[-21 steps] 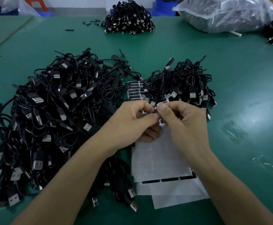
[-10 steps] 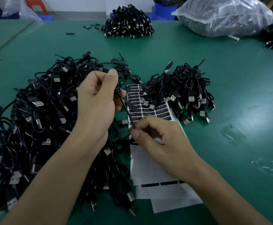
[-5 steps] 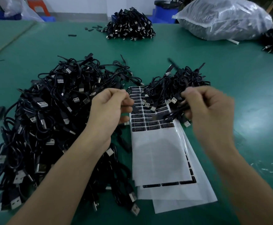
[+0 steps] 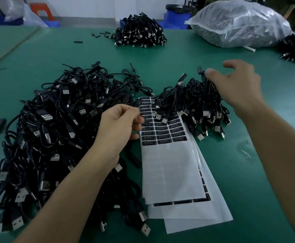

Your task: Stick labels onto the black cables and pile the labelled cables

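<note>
Green tabletop (image 4: 55,55) holds the black cables (image 4: 73,102): a big left heap (image 4: 43,146) and a smaller right pile (image 4: 195,102), seemingly the labelled ones, under the right hand (image 4: 239,85), fingers spread. The left hand (image 4: 118,125) pinches what looks like a label (image 4: 145,121) beside the sheet (image 4: 169,165).

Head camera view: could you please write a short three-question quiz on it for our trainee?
1. True or false: the smaller cable pile overlaps the far end of the label sheets.
2. The right hand is at: A the smaller cable pile, B the near end of the label sheets, C the clear plastic bag?
3. Fill in: the small piece that the left hand pinches is coloured ___.
Key: 1 true; 2 A; 3 black.
</note>
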